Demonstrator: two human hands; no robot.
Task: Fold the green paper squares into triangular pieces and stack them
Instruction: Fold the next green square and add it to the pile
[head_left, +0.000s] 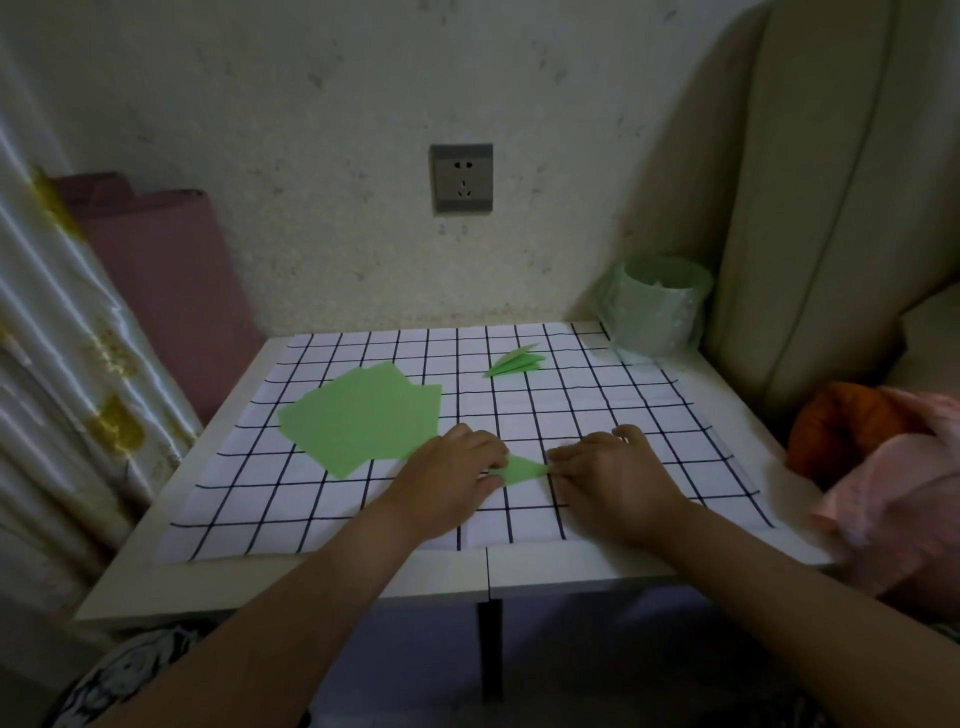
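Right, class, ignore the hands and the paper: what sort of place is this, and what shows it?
Probably a room in a home: a white table with a checked cloth stands against a wall with a socket, a curtain hangs at the left and padded upholstery rises at the right.

The folded piece (524, 469) shows only its middle. Its 9 o'clock end vanishes inside the pinch of the left hand (447, 475). Its 3 o'clock tip lies under the right hand (613, 475), and whether those fingers pinch or merely press cannot be told. The loose green sheets (358, 415) overlap too closely to count, as do the finished triangles (514, 362) at the tabletop's (571, 571) 1 o'clock. The bin (657, 306) hides its contents. At 3 o'clock an orange thing (841, 421) lies half under pink cloth (904, 493), which the frame's edge cuts off.
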